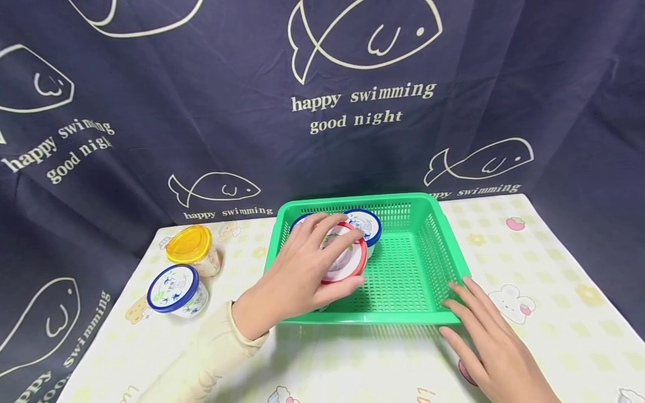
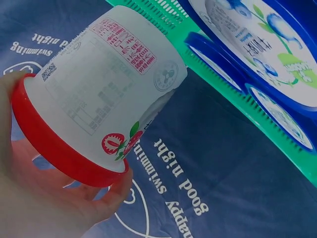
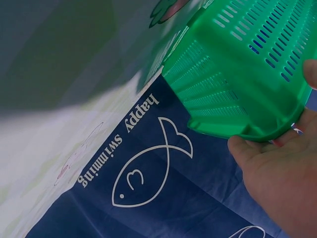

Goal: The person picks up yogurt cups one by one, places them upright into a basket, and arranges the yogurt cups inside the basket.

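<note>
From my head camera, my left hand [image 1: 302,270] is over the left half of a green plastic basket [image 1: 373,318], thumb and fingers curled round the rim of a red-lidded tub [image 1: 349,264], lid facing up. A blue-lidded tub [image 1: 367,225] sits in the basket just beyond my fingers, and another blue rim peeks out by my knuckles. My right hand [image 1: 491,341] is at the near right corner, fingers fairly straight and a little apart, tips over the edge. On the patterned tablecloth [image 1: 353,361], left of the basket, a second blue-lidded tub [image 1: 173,288] stands nearer me, just beside a yellow-lidded tub [image 1: 190,246].

From my left wrist, the red lid [image 2: 64,144] is in my grasp, and the white tub body shows a QR code, red print and strawberries. It blocks part of the basket; I cannot tell whether its base touches anything. Three blue lids with blueberries (well, the nearest shows them best) are at upper right.

From my right wrist, my fingers rest against the basket's corner, spread rather than bunched. Behind is the navy fish-print curtain [image 3: 198,188], lettered "happy swimming".
</note>
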The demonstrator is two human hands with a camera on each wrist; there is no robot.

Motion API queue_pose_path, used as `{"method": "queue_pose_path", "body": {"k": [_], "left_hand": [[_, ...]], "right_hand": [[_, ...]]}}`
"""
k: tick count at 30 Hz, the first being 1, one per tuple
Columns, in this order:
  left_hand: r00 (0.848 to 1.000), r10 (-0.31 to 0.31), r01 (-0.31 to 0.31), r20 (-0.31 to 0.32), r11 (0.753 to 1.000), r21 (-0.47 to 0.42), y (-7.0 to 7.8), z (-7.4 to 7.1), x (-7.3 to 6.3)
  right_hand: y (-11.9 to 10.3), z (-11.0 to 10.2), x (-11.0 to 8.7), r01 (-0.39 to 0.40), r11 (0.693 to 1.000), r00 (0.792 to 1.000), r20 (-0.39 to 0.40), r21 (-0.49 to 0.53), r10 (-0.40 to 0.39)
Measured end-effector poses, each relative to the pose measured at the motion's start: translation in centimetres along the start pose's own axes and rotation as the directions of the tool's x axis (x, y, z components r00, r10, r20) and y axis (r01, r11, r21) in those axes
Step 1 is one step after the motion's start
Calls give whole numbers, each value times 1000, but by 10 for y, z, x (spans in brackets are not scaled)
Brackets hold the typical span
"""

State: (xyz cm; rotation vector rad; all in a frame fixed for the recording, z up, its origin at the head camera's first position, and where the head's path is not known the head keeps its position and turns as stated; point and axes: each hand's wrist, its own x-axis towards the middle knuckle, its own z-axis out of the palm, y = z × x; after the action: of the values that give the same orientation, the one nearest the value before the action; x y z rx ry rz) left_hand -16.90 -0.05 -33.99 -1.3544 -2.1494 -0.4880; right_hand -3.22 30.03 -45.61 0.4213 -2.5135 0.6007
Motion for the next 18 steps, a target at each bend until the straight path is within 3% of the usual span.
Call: {"method": "queue_pose_path", "body": {"k": [8,18], "left_hand": [[999,31,-31,22,999,14,1,4,4],[990,9,-17,139,998,57,-1,8,9]], "right_hand": [[1,-2,0,-5,1000,1000,5,1,5],[-1,-2,-1,-27,1000,999,22,-11,28]]}}
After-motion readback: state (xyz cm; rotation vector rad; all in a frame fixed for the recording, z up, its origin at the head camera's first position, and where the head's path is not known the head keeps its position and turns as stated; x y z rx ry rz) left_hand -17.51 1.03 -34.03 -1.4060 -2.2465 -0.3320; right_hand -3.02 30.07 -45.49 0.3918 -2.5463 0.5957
